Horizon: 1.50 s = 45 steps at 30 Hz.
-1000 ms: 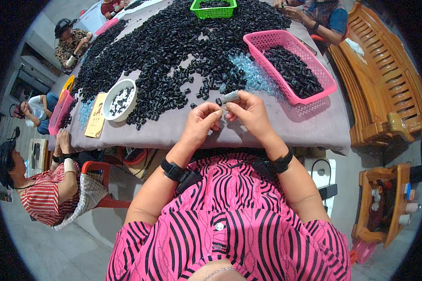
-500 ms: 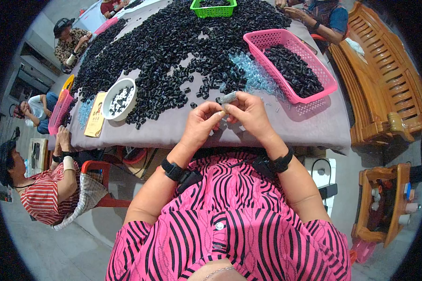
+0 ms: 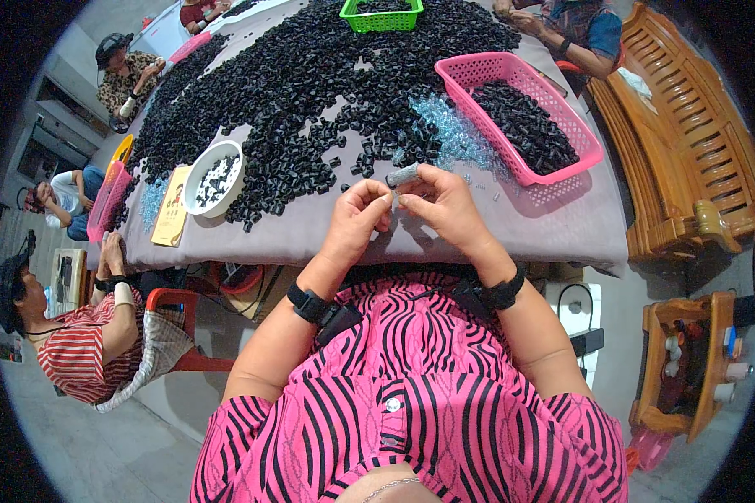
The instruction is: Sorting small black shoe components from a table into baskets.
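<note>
My right hand (image 3: pixel 446 208) is closed on a short grey cylinder (image 3: pixel 404 175) with a dark end, held between curled fingers near the table edge. Its thumb and forefinger also meet below the cylinder, close to my other hand. My left hand (image 3: pixel 356 220) is pinched, thumb against forefinger, a little apart from the right one. Whatever sits in that pinch is too small to name. Just beyond both hands lie many small black plastic pieces (image 3: pixel 289 163) and a heap of small transparent bluish pieces (image 3: pixel 457 134).
A pink basket (image 3: pixel 591 159) of black pieces stands at the right, a white bowl (image 3: pixel 236 180) at the left beside a yellow printed card (image 3: pixel 172 210). A green basket (image 3: pixel 382 23) is at the back. Other people sit around the table. A wooden bench (image 3: pixel 688 126) stands at the far right.
My hands have moved slightly apart, the left one shifting a little to the left. The grey cylinder stays in my right hand, slightly lower.
</note>
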Available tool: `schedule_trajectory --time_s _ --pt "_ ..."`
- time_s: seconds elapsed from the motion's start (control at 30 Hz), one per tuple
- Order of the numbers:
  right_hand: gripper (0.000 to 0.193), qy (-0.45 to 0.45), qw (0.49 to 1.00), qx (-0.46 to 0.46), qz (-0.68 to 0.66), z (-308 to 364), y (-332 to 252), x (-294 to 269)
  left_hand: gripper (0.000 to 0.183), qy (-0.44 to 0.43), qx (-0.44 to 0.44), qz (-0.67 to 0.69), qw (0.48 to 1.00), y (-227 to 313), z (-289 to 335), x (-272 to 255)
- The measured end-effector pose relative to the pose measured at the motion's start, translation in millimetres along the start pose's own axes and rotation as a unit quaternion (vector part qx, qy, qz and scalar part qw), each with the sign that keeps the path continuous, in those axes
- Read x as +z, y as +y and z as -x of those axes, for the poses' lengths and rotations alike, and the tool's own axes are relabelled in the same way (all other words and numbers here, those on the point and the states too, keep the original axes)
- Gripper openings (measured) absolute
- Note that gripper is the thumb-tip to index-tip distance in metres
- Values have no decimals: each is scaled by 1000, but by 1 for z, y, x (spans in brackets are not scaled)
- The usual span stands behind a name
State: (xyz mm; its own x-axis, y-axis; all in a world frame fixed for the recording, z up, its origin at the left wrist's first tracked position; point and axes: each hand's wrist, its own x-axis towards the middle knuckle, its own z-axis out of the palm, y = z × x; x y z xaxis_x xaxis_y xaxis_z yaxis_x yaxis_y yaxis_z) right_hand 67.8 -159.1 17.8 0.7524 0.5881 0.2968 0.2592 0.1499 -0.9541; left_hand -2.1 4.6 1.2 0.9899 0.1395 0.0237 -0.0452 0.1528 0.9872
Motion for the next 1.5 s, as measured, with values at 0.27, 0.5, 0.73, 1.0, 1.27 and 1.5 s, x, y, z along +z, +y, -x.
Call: schedule_trajectory --time_s 0.27,0.5,0.73,1.0,1.27,1.5 --pt "14 16 999 -5 44 1 3 4 7 -14 0 -24 1000 0 1 1" --pt "12 -11 997 37 60 2 3 1 7 -38 5 -40 998 -3 0 0" --pt "12 -9 1000 17 -20 0 3 0 9 -42 15 -32 998 -5 2 -3" --pt "14 -24 997 46 -65 -1 -6 -7 18 -40 -26 57 997 1 7 -3" --pt "13 -22 996 69 -58 1 -7 -3 17 -46 -6 55 997 -4 8 -1" --pt "12 -3 994 93 -57 5 -9 -5 17 -52 -43 65 996 8 12 6"
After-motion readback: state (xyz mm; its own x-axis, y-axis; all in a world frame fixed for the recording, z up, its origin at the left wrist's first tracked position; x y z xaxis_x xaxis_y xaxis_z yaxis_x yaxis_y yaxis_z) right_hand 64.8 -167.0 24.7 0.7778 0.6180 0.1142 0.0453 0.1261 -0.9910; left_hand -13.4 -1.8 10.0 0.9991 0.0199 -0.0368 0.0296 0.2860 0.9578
